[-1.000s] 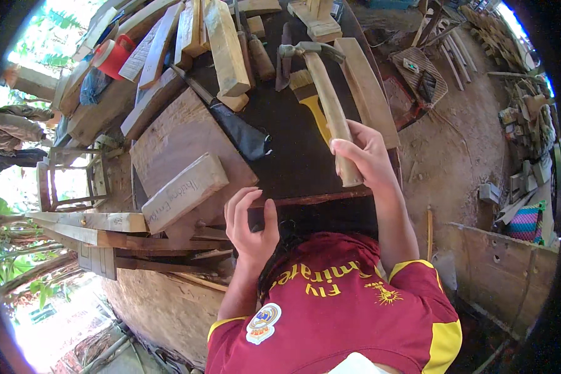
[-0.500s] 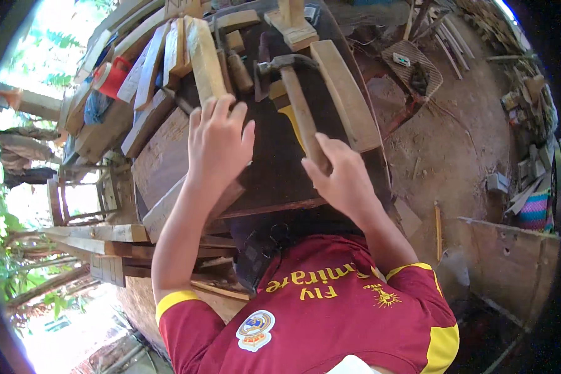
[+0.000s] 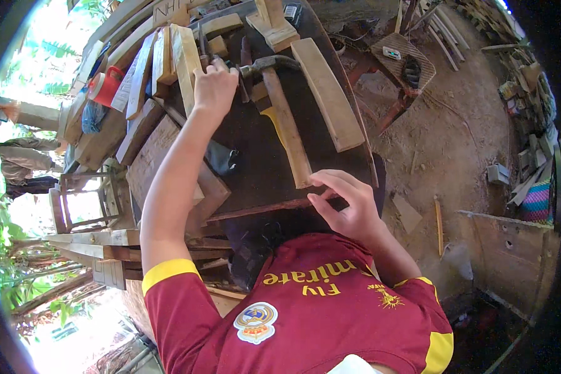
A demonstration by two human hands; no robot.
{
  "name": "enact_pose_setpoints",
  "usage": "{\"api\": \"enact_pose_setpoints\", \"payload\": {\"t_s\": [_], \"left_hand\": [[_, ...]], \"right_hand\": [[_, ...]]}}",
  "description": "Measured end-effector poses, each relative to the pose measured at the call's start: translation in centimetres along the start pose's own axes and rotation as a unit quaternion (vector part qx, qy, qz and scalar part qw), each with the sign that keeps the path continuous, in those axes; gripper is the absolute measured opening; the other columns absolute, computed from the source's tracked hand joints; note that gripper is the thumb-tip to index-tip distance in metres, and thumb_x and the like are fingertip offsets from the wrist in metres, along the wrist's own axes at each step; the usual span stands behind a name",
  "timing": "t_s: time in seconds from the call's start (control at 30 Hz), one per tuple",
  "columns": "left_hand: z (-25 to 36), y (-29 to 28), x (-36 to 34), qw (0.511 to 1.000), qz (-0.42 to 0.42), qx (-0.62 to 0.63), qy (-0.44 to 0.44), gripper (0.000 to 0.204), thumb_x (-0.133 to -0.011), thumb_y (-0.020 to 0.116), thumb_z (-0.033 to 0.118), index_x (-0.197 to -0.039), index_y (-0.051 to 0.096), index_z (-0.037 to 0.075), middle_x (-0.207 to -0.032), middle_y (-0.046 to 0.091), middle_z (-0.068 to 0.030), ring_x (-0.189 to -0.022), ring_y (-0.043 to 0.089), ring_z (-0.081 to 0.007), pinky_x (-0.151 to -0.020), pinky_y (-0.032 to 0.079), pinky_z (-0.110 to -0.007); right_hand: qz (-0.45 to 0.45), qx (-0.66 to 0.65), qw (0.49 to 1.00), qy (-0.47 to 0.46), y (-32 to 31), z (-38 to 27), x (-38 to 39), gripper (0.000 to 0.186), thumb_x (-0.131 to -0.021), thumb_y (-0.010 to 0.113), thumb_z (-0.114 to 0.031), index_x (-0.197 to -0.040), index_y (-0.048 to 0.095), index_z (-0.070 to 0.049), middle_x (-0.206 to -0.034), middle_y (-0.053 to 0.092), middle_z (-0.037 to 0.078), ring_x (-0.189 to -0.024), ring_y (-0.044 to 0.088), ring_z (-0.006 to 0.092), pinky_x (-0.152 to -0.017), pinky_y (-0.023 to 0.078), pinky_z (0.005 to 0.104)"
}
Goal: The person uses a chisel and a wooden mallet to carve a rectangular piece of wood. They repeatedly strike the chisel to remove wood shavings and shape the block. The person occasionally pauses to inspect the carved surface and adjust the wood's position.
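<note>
My left hand reaches to the far side of the dark table. Its fingers curl over a slim metal tool, covering the wooden handle; the grip is partly hidden. A claw hammer lies with its head away from me. Just off the near end of its handle, my right hand is empty, thumb and fingers apart. Between the hammer and my left hand is a narrow dark tool. Under the hammer shows a yellow-edged item. A wooden block rests right of it.
Stacked wooden pieces and a red mug crowd the far left. An L-shaped wooden piece stands at the back. A cornered wooden piece sits by the near edge. To the right is a stool.
My right hand has let go of the hammer, which now lies on the table, and has drawn back. My left hand has moved farther away, from the long wooden piece to the slim tool.
</note>
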State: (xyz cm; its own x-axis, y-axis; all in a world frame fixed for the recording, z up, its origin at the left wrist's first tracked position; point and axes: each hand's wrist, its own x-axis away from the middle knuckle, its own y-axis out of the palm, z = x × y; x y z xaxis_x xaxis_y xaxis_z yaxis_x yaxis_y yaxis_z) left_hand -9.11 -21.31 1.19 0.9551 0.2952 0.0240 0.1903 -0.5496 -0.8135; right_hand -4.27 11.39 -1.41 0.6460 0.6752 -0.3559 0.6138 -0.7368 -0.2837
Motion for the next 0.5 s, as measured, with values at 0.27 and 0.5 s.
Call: {"api": "enact_pose_setpoints", "payload": {"t_s": [0.27,0.5], "left_hand": [[-5.8,-3.9,0.6,0.871,0.375,0.312,-0.051,0.029,-0.083,0.067,0.020,-0.109,0.058,0.011,-0.103,0.068,-0.0134,-0.091,0.066,-0.0338,-0.076,0.052,-0.042],[-10.0,-12.3,13.1,0.684,0.635,0.329,-0.144,0.022,-0.090,0.068,0.023,-0.100,0.068,0.002,-0.087,0.070,-0.0094,-0.076,0.066,-0.0206,-0.068,0.051,-0.031]], "right_hand": [[0.046,-0.002,0.998,-0.036,0.0,-0.4,0.1,0.023,-0.081,0.071,0.000,-0.104,0.067,0.000,-0.099,0.068,0.014,-0.075,0.068,0.0170,-0.063,0.056,0.0259],[0.088,0.024,0.995,-0.038,-0.2,0.0,-0.4,0.017,-0.080,0.069,0.004,-0.096,0.068,-0.001,-0.092,0.069,0.012,-0.072,0.067,0.0145,-0.062,0.054,0.0249]]}}
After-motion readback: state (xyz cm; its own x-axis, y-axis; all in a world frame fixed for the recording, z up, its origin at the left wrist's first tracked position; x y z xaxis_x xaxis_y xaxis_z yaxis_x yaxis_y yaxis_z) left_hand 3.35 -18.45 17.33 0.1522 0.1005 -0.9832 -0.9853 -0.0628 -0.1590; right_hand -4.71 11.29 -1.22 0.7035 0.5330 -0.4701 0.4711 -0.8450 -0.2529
